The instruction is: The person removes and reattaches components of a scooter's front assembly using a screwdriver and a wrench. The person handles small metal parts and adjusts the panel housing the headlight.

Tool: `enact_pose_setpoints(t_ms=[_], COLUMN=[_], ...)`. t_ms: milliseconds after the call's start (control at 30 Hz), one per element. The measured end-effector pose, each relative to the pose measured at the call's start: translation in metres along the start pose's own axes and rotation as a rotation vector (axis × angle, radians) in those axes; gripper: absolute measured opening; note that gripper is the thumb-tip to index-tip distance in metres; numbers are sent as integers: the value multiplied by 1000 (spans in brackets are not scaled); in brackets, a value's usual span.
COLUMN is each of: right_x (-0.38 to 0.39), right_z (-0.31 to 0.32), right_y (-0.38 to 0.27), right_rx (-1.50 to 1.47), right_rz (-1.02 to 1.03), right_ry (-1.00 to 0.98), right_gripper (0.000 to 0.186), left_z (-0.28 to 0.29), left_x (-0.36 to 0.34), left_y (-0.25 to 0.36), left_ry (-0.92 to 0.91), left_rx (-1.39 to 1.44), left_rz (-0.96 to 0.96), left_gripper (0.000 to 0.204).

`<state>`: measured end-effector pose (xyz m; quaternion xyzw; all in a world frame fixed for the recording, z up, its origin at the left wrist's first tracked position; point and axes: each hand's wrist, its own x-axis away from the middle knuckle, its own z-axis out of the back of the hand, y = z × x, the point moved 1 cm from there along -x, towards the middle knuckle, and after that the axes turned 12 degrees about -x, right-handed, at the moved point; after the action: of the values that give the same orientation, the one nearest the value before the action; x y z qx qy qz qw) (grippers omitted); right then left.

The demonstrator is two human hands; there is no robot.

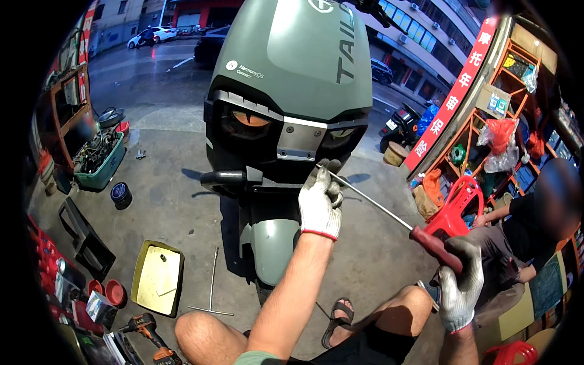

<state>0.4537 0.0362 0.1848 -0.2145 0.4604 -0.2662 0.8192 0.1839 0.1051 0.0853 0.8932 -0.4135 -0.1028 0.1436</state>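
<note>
A long screwdriver [384, 210] with a thin metal shaft and a red handle slants between my two gloved hands. My left hand [321, 204], in a white-and-grey work glove, is closed around the shaft near its tip. Whether a small screw is also between those fingers cannot be made out. At the other end, my right hand [460, 283] grips the red handle, its glove partly hiding it. Right behind my left hand stands a grey-green scooter [292, 55], with a silver plate [299, 139] bearing several bolts between two dark lamp recesses.
A yellow-lined tray [157, 277], a T-handle wrench [213, 283], a cordless drill [149, 337] and a black plastic panel [85, 240] lie at left. A green bin [102, 167] of parts stands beyond. At right, a person [517, 228] sits near a red chair [459, 204] and orange shelves [465, 131].
</note>
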Motion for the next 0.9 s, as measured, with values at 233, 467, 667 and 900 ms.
enact_pose_setpoints(t_ms=[233, 467, 667, 900], right_x=[-57, -80, -98, -130], right_z=[-5, -1, -2, -21], right_y=[-35, -57, -73, -92], right_rx=[177, 281, 320, 335], right_rz=[291, 393, 445, 504], right_ry=[-137, -194, -291, -270], right_gripper=[41, 45, 46, 26], left_z=[-4, -11, -5, -40], left_x=[-11, -10, -19, 16], left_y=[15, 18, 8, 7], left_ry=[16, 25, -16, -282], left_rx=[-7, 45, 130, 20], left_rz=[38, 46, 71, 164], left_gripper=[20, 21, 21, 21])
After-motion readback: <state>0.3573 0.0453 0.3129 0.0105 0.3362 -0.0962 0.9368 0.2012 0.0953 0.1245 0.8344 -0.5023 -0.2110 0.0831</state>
